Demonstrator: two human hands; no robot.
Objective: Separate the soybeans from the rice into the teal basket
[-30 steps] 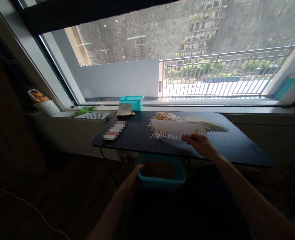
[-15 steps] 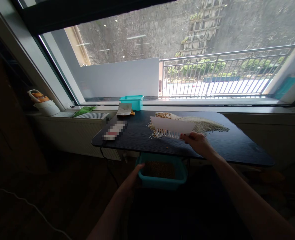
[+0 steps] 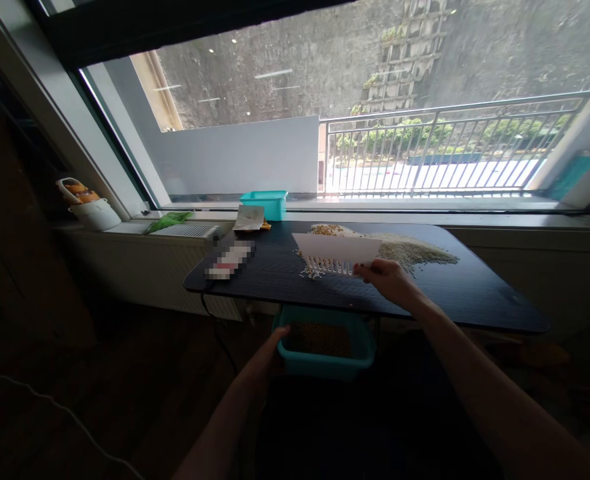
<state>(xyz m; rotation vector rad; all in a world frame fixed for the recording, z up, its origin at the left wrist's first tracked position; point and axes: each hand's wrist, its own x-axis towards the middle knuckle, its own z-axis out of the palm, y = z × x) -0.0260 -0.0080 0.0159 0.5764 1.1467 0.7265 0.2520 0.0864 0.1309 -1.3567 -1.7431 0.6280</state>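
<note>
1. The dark table (image 3: 475,293) spans the space ahead.
2. A pale grain heap (image 3: 415,251) spreads on it, beyond the right hand (image 3: 392,280).
3. The teal bin (image 3: 319,365), below the table's near edge, has its left rim gripped by the left hand (image 3: 273,348).
4. The white slotted card (image 3: 337,248) extends leftward from the right hand, which pinches its near corner, well apart from the left.

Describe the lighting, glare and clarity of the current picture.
Head view: the bright window backlights the room, with pale streaks across it; head view, bottom: deep shadow, leaving the left hand and teal tub dim; head view, left of the table: a pixelated patch hides detail.
</note>
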